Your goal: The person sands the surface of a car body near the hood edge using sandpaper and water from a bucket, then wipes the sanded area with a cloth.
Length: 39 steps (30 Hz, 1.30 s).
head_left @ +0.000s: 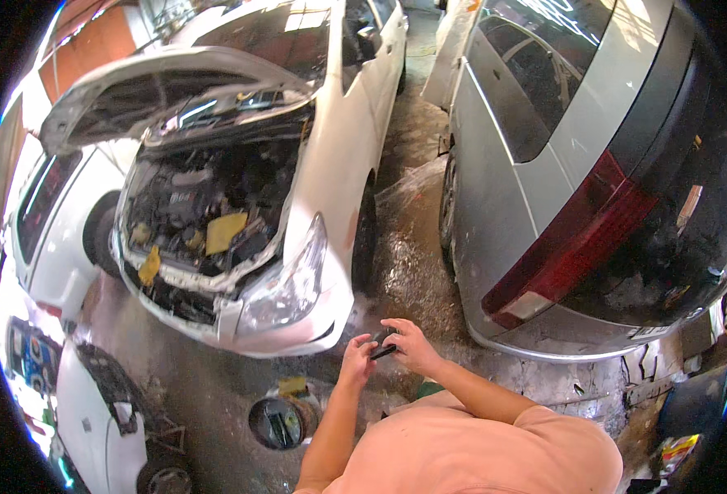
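Observation:
Both my hands are held out in front of my body, over the floor just ahead of the white car's front corner. Between them is a small, dark, elongated object (pixel 383 351); its exact kind is too small to make out. My left hand (pixel 357 361) pinches one end of it, fingertips closed. The fingers of my right hand (pixel 413 346) are bent round its other end. Nearest to my left forearm, a round dark bucket (pixel 258 431) stands on the floor with dark, long things inside. A yellowish cloth (pixel 292 385) lies by its rim.
Ahead stands a white car (pixel 336 148) with its hood (pixel 174 78) raised; yellow cloths (pixel 226 232) lie in its engine bay. A silver vehicle (pixel 511 206) with a red tail light (pixel 573 239) is on the right. A white panel (pixel 100 412) and another white car (pixel 59 222) are left.

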Each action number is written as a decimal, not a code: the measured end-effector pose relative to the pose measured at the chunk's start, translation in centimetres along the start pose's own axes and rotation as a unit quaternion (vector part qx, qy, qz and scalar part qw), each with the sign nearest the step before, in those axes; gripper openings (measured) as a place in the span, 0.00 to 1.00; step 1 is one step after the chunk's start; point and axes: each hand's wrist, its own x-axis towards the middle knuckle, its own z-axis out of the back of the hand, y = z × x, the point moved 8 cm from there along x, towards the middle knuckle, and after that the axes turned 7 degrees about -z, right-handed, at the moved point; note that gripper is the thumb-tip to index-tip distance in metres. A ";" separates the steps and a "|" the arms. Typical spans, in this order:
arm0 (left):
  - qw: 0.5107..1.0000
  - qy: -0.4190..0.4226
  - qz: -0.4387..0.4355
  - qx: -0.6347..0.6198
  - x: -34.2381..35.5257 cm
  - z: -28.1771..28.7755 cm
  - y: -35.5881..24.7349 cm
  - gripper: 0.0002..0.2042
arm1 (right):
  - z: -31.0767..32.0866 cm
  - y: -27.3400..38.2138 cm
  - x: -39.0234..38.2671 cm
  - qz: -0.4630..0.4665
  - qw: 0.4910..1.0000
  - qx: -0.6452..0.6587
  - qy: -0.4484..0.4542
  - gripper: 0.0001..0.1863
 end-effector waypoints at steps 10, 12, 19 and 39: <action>0.893 0.115 -0.332 0.282 9.6 -20.6 -9.7 0.12 | 13.2 -18.4 7.9 -0.218 0.948 0.232 -0.020 0.09; 0.843 0.103 -0.352 0.394 9.5 -24.5 -12.3 0.11 | 15.5 -19.7 9.0 -0.238 0.924 0.292 -0.059 0.09; 0.892 0.200 -0.289 0.283 19.8 -31.1 -12.3 0.13 | 20.0 -26.3 12.7 -0.240 0.882 0.353 -0.198 0.09; 0.896 0.371 -0.085 0.227 44.8 -39.9 -28.0 0.11 | 28.4 -36.9 42.1 -0.212 0.744 0.525 -0.354 0.13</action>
